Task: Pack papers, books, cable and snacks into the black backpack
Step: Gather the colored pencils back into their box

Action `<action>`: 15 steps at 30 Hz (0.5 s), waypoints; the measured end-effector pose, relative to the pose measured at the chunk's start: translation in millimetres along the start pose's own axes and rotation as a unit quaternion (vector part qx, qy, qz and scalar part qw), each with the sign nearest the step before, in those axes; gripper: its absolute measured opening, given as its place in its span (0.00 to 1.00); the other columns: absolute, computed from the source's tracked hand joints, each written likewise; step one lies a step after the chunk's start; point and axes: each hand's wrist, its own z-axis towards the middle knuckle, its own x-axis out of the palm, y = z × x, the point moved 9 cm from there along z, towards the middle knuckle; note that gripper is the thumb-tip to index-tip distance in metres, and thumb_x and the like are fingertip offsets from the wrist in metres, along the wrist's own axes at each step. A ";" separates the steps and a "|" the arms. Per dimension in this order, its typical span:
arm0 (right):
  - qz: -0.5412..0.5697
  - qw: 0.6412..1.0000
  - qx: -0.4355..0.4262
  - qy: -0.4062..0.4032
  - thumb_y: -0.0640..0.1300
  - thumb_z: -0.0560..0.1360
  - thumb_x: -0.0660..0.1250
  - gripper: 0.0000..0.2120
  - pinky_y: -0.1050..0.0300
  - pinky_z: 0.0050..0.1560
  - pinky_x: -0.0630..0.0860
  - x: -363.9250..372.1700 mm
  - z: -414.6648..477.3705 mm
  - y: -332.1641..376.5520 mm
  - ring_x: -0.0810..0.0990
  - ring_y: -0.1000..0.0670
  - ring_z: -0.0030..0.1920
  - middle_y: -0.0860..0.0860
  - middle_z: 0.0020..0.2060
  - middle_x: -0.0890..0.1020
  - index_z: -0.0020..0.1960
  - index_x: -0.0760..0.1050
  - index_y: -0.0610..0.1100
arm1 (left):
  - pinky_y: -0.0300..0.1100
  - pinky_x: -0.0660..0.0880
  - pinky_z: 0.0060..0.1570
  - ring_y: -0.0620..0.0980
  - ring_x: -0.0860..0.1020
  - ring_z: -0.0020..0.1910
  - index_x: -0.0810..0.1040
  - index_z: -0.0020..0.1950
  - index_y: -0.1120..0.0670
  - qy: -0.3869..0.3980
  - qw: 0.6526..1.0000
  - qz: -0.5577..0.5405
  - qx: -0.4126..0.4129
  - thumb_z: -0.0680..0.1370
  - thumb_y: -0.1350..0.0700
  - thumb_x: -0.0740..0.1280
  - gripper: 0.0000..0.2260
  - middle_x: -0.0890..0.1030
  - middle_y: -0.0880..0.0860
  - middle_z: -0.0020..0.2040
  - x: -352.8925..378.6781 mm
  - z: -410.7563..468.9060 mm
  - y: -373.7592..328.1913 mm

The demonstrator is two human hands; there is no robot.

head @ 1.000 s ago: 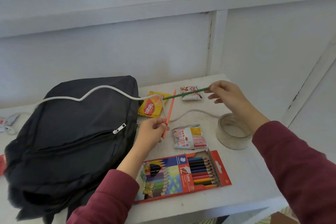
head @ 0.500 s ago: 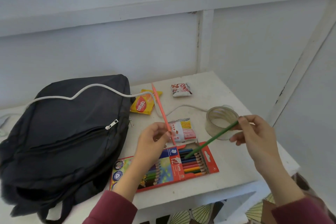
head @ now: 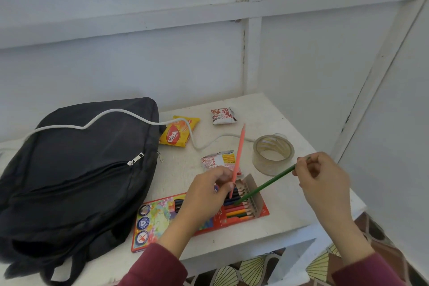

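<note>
The black backpack [head: 76, 169] lies flat on the left of the white table [head: 285, 216], with a white cable [head: 111, 114] draped across it. My left hand [head: 206, 190] pinches a pink pencil [head: 239, 153] that points up and away. My right hand [head: 322, 181] pinches a green pencil [head: 267, 184] whose tip rests among the pencils in the open coloured-pencil box [head: 199, 216]. Three snack packets lie behind: a yellow one [head: 177, 134], a white and red one [head: 222, 116], and a small one [head: 218, 160] near my left hand.
A roll of clear tape [head: 272, 154] stands at the right of the table, close to my right hand. The table's front edge and right corner are near. White panelled walls close off the back and right. A patterned floor shows below.
My right hand brought the green pencil down from the back of the table to the pencil box, its tip now among the pencils. My left hand moved over the box with the pink pencil.
</note>
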 end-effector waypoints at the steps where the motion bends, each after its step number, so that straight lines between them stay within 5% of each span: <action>1: -0.011 1.000 0.001 0.000 0.46 0.75 0.64 0.06 0.51 0.39 0.77 0.3 0.8 -0.9 0.79 0.50 0.36 0.52 0.35 0.81 0.39 0.71 0.49 | 0.30 0.70 0.44 0.38 0.76 0.42 0.76 0.44 0.47 0.005 1.000 0.017 0.008 0.76 0.59 0.66 0.06 0.81 0.43 0.38 1.0 0.9 -1.1; 5: -0.036 0.999 0.006 -0.004 0.46 0.75 0.64 0.05 0.55 0.37 0.74 1.0 2.8 -3.8 0.78 0.53 0.36 0.52 0.36 0.81 0.42 0.73 0.46 | 0.40 0.73 0.47 0.40 0.75 0.44 0.75 0.44 0.43 0.014 0.998 0.054 0.021 0.76 0.57 0.66 0.07 0.80 0.42 0.41 4.7 2.7 -0.9; 11: -0.005 1.000 0.028 0.009 0.46 0.76 0.63 0.04 0.51 0.42 0.77 6.0 0.2 -7.9 0.80 0.49 0.38 0.51 0.38 0.82 0.44 0.74 0.47 | 0.28 0.64 0.44 0.37 0.71 0.46 0.80 0.49 0.46 -0.024 0.994 0.098 0.038 0.76 0.54 0.66 0.05 0.77 0.39 0.44 -0.6 8.3 -3.6; 15: 0.083 0.991 0.093 0.051 0.41 0.78 0.61 0.04 0.58 0.36 0.78 18.8 -6.1 -16.4 0.80 0.54 0.31 0.51 0.38 0.82 0.47 0.74 0.45 | 0.39 0.70 0.50 0.41 0.71 0.47 0.81 0.54 0.45 -0.004 0.989 0.140 0.057 0.76 0.53 0.66 0.08 0.79 0.40 0.46 7.1 10.4 -6.1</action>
